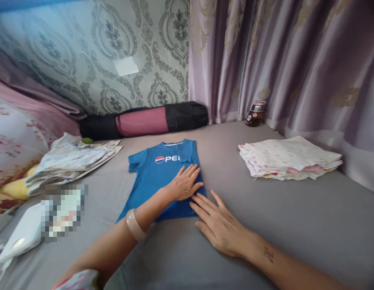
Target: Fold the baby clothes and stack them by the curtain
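A blue T-shirt (153,177) lies on the grey bedsheet, its right side folded inward over part of the chest lettering, of which "PE" and a round red, white and blue logo show. My left hand (187,183) rests flat on the folded part, fingers stretched out and pointing away from me. Close by at the lower right, my right hand (218,223) has its fingers spread, the tips at the folded edge of the shirt and the palm over the sheet. Neither hand grips anything. The shirt's lower middle is partly hidden by my left forearm.
At the right sits a stack of folded white patterned cloths (289,157). More folded cloths (72,157) lie at the left, near a white device with a cable (26,229). A black and pink rolled bag (141,122) lies along the wall. A small bottle (255,114) stands by the curtain.
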